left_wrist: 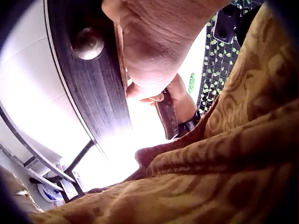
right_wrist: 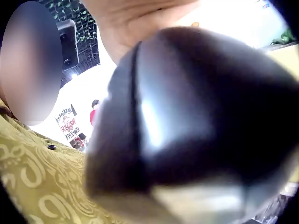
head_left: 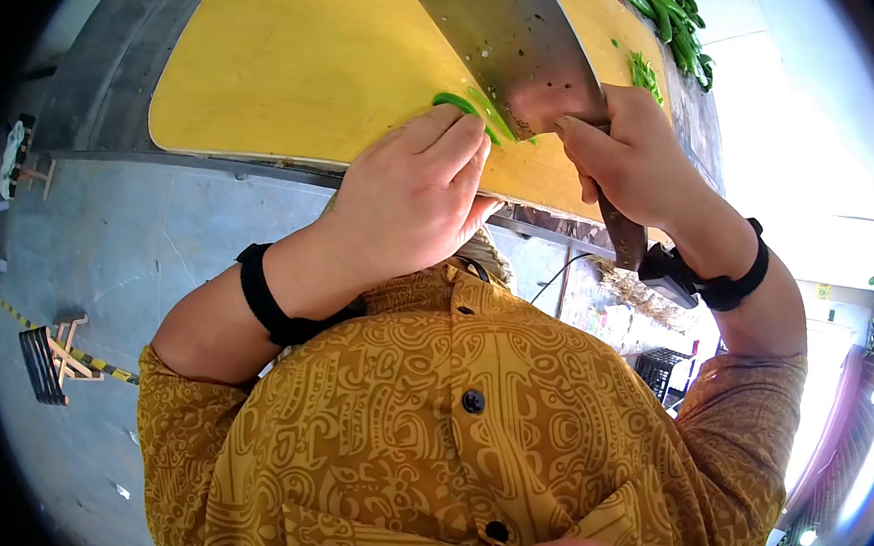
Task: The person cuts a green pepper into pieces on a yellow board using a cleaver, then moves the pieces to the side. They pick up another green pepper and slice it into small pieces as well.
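Note:
The left hand (head_left: 414,184) rests at the yellow board's near edge, its bent fingers pressing on a green pepper (head_left: 457,103). Right beside those fingertips stands the broad cleaver blade (head_left: 518,48), with thin green strips (head_left: 488,110) against it. The right hand (head_left: 630,156) grips the cleaver where blade and handle (head_left: 623,230) meet, thumb on the blade's side. In the left wrist view the left hand (left_wrist: 154,42) fills the top, and the cleaver handle (left_wrist: 167,114) shows beyond. The dark handle end (right_wrist: 196,107), blurred, covers much of the right wrist view, below the right hand (right_wrist: 135,23).
The yellow board (head_left: 275,73) lies on a dark table. Whole green peppers (head_left: 663,9) are heaped at the back right, with a small pile of cut green strips (head_left: 643,75) nearer. A folding stool (head_left: 59,361) stands on the floor at left, and a black crate (head_left: 660,367) at lower right.

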`<state>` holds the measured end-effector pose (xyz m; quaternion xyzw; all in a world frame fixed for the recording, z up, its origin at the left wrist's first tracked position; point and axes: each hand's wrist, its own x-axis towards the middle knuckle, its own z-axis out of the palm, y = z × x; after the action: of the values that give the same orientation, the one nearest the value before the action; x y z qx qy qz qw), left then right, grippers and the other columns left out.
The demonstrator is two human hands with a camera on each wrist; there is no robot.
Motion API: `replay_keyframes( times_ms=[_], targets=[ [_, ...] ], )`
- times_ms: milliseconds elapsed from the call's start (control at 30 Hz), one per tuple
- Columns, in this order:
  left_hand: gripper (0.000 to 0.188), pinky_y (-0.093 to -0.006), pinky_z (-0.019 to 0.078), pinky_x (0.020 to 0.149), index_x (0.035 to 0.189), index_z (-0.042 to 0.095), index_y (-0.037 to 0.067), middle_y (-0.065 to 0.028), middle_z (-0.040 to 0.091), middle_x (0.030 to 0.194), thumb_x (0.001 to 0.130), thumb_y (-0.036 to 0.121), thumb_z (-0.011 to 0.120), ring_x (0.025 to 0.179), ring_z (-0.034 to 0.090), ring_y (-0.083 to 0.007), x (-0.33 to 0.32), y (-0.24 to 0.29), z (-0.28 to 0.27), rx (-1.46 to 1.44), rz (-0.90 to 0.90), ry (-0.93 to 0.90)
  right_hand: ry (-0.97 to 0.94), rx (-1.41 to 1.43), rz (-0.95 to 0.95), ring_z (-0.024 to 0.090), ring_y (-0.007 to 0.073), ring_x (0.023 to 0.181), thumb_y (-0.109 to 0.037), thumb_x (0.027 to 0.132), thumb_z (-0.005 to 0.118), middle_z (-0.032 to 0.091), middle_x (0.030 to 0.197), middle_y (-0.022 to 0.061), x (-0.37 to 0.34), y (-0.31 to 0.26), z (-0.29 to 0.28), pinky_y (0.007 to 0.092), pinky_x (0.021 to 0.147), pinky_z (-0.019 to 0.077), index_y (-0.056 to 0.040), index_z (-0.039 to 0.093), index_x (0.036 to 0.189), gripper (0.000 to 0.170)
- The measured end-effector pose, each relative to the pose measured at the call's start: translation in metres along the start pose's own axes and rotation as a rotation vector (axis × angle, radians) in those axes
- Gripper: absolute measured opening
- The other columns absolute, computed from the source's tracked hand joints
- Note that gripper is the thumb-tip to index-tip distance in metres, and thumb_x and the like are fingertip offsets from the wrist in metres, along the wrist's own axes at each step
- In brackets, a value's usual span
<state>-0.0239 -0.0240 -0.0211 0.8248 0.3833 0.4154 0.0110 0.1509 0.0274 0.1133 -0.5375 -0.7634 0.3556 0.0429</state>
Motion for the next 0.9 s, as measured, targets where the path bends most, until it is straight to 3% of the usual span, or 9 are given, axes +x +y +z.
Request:
replay_keyframes(
  times_ms=[367, 567, 767, 867, 900],
  targets=[
    [0.047, -0.0368, 0.0512, 0.084, 0.102, 0.061, -0.007, -0.0145, 0.057, 0.105, 0.066, 0.019, 0.077, 0.100, 0.058, -0.0303, 0.002, -0.001, 0.001, -0.007, 0.003, 0.028, -0.120, -0.106, 0.023, 0.055, 0.0215, 0.039, -0.012, 0.087, 0.046, 0.052, 0.048, 0.0126, -0.007, 0.000, -0.002, 0.0343, 0.043, 0.0449, 0.0022, 0.054, 0.071, 0.022],
    [0.047, -0.0381, 0.0516, 0.083, 0.101, 0.061, -0.008, -0.0149, 0.057, 0.107, 0.066, 0.019, 0.077, 0.099, 0.057, -0.0306, 0.003, -0.001, -0.001, -0.062, -0.016, 0.008, -0.082, -0.218, 0.015, 0.056, 0.0344, 0.047, -0.013, 0.085, 0.049, 0.053, 0.053, 0.0199, -0.005, -0.009, -0.001, 0.0419, 0.051, 0.0459, 0.0039, 0.055, 0.071, 0.023],
    [0.049, -0.0384, 0.0517, 0.083, 0.103, 0.061, -0.009, -0.0157, 0.057, 0.108, 0.066, 0.019, 0.077, 0.099, 0.057, -0.0311, 0.001, -0.003, 0.002, -0.085, -0.031, 0.024, -0.123, -0.363, -0.012, 0.056, 0.0419, 0.056, -0.012, 0.083, 0.051, 0.053, 0.059, 0.0256, 0.005, -0.015, -0.001, 0.0454, 0.055, 0.0453, 0.0086, 0.053, 0.070, 0.024],
    [0.049, -0.0380, 0.0517, 0.083, 0.103, 0.062, -0.009, -0.0153, 0.057, 0.109, 0.066, 0.019, 0.077, 0.099, 0.057, -0.0307, 0.000, -0.003, 0.003, -0.104, -0.047, 0.035, -0.064, -0.369, -0.132, 0.058, 0.0375, 0.053, -0.011, 0.084, 0.050, 0.055, 0.058, 0.0238, 0.008, -0.008, 0.005, 0.0431, 0.053, 0.0464, 0.0082, 0.059, 0.078, 0.022],
    [0.049, -0.0378, 0.0517, 0.083, 0.103, 0.062, -0.009, -0.0152, 0.057, 0.109, 0.066, 0.019, 0.077, 0.100, 0.057, -0.0306, 0.000, -0.002, 0.002, -0.093, -0.040, 0.028, -0.059, -0.298, -0.059, 0.058, 0.0339, 0.051, -0.011, 0.084, 0.049, 0.055, 0.057, 0.0220, 0.007, -0.010, 0.007, 0.0408, 0.052, 0.0468, 0.0078, 0.060, 0.082, 0.022]
  ],
)
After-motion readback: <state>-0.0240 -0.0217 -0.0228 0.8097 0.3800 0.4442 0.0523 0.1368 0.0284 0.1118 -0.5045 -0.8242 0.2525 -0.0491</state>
